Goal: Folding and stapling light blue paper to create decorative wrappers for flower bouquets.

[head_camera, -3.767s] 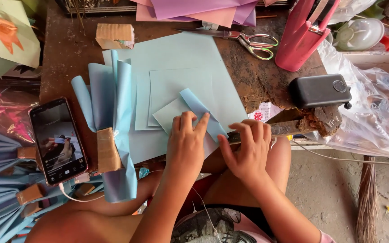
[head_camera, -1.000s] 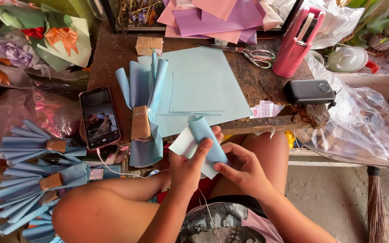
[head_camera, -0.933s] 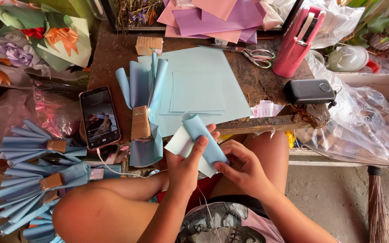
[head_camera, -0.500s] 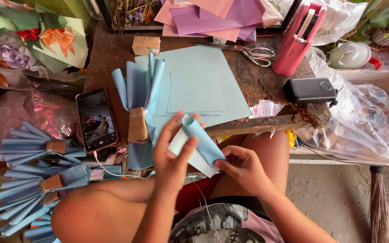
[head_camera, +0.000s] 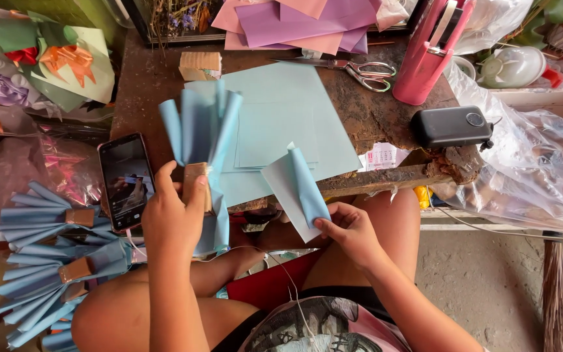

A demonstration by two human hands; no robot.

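Head view: the left hand (head_camera: 174, 218) closes around the cork-wrapped neck of a fan of rolled blue paper cones (head_camera: 202, 133), upright just beyond its knuckles. The right hand (head_camera: 350, 228) pinches the lower edge of a freshly rolled blue paper cone (head_camera: 298, 189), tilted up toward the counter (head_camera: 373, 111). Near the left hand's far side lies a phone (head_camera: 125, 179). The loose roll looks likely to spring open, since only fingertips pin its overlap.

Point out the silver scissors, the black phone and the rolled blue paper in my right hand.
Silver metal scissors (head_camera: 353, 67): head view, pivot.
Black rectangular phone (head_camera: 126, 179): head view, screen centre.
Rolled light-blue paper piece (head_camera: 304, 189): head view, rolled fold.
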